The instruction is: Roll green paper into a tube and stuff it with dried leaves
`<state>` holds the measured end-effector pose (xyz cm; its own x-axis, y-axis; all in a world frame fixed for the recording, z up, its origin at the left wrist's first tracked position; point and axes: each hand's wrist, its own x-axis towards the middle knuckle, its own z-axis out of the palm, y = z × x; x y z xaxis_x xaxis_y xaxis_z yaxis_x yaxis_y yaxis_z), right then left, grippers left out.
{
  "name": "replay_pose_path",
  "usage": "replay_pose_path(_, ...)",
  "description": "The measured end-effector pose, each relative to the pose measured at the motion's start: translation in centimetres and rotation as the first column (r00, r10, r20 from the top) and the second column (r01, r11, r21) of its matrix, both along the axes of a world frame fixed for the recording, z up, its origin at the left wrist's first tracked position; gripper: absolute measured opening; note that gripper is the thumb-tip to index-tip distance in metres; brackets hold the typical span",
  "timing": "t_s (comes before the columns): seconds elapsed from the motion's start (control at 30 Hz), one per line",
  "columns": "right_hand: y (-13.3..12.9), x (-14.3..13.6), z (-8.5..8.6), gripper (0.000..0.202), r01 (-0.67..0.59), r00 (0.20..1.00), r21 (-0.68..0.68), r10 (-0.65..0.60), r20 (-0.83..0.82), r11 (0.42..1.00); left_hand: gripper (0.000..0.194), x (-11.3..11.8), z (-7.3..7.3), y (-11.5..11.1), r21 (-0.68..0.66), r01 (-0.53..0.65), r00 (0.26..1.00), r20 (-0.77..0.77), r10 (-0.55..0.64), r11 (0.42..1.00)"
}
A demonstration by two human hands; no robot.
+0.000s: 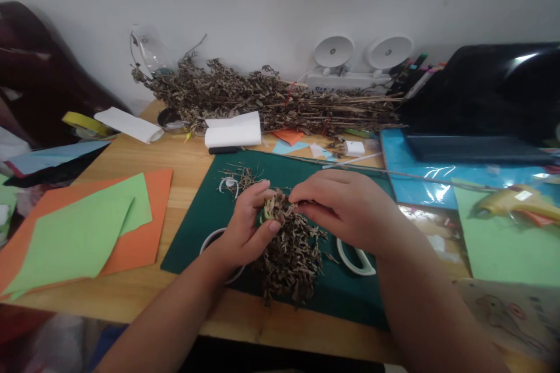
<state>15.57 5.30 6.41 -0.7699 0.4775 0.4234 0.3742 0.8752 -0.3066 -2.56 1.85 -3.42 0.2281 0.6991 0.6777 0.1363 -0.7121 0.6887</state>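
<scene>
My left hand [250, 227] is curled around a small light-green piece [266, 211] with dried brown leaves at its top. My right hand [339, 204] pinches dry leaf bits against that piece with thumb and fingertips. Just below both hands lies a heap of crumbled dried leaves [293, 259] on the dark green mat [192, 227]. Thin bare stems [245, 178] are scattered at the mat's upper left. Part of a white ring [212, 237] shows behind my left wrist, and a white curved handle [361, 265] lies beside my right wrist.
Bundled dried plants [245, 93] lie along the wall, with a white paper roll [234, 130] before them. Green sheets [74, 233] on orange ones lie left. At right are a laptop [485, 99], a blue folder [394, 157] and a yellow glue gun [516, 201].
</scene>
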Motion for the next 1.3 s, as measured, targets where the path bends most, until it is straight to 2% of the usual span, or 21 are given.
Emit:
replay_pose_path(0.07, 0.0, -0.1, -0.1, 0.011, -0.012, 1.0, 0.002, 0.012, 0.0, 1.0, 0.059, -0.1, 0.2, 0.0, 0.079, 0.013, 0.998, -0.059, -0.009, 0.997)
replay_pose_path(0.2, 0.2, -0.3, -0.3, 0.013, -0.025, 1.0, 0.015, 0.025, -0.001, 1.0, 0.061, -0.1, 0.7, 0.0, 0.132, 0.032, 0.983, -0.185, -0.007, 0.991)
replay_pose_path(0.63, -0.2, -0.4, -0.1, 0.012, 0.025, 0.998, -0.001, -0.025, -0.063, 1.0, 0.071, 0.0, -0.1, 0.1, 0.191, -0.044, 0.98, -0.184, 0.08, 0.981)
replay_pose_path(0.8, -0.4, -0.6, -0.3, 0.013, -0.034, 0.991, 0.022, 0.037, -0.13, 0.999, 0.068, 0.1, 0.1, 0.1, 0.246, -0.026, 0.98, -0.187, 0.074, 0.969)
replay_pose_path(0.93, -0.5, -0.9, -0.5, 0.013, -0.066, 0.986, -0.006, 0.064, -0.153, 0.998, 0.065, 0.4, 0.5, 0.0, 0.27, -0.088, 0.98, -0.147, 0.131, 0.959)
replay_pose_path(1.03, -0.4, -1.1, -0.7, 0.015, -0.083, 0.982, -0.015, 0.079, -0.173, 0.996, 0.062, 0.7, 0.6, -0.1, 0.251, -0.101, 0.98, -0.14, 0.139, 0.963)
replay_pose_path(1.2, -0.3, -1.3, -0.9, 0.017, -0.075, 0.983, -0.027, 0.069, -0.17, 0.997, 0.053, 0.7, 0.7, -0.4, 0.251, -0.216, 0.95, -0.17, 0.263, 0.944)
replay_pose_path(1.3, -0.4, -1.5, -1.0, 0.021, -0.077, 0.986, -0.037, 0.071, -0.151, 0.996, 0.047, 0.7, 0.8, -0.6, 0.208, -0.203, 0.953, -0.181, 0.242, 0.957)
